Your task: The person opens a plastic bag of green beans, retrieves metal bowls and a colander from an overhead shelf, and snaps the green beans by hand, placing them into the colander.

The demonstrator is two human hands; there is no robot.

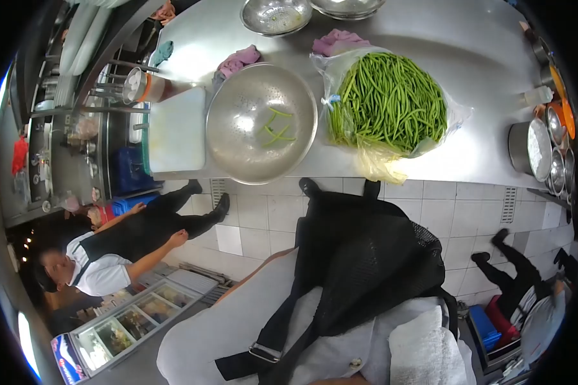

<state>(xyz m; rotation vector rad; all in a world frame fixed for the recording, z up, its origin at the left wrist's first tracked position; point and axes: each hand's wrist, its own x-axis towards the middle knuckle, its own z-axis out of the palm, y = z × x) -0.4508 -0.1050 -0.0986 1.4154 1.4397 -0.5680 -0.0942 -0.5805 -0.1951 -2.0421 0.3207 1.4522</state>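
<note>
Neither of my hands is in view; only my pale shirt [199,340], black apron [359,256] and a white towel [427,350] show below the counter. On the steel counter in front of me stands a wide metal colander [237,138] with several green beans [277,128] in its bottom. To its right, a large heap of long green beans [392,99] fills an opened clear plastic bag [459,115]. A white cutting board [176,131] lies left of the colander, close to its rim.
Metal bowls [276,16] and purple cloths [340,42] lie farther back on the steel counter [488,77]. A pot [526,149] stands at the right end. One co-worker [109,256] is at the left, another [526,289] at the right. A glass-topped display fridge [131,324] is lower left.
</note>
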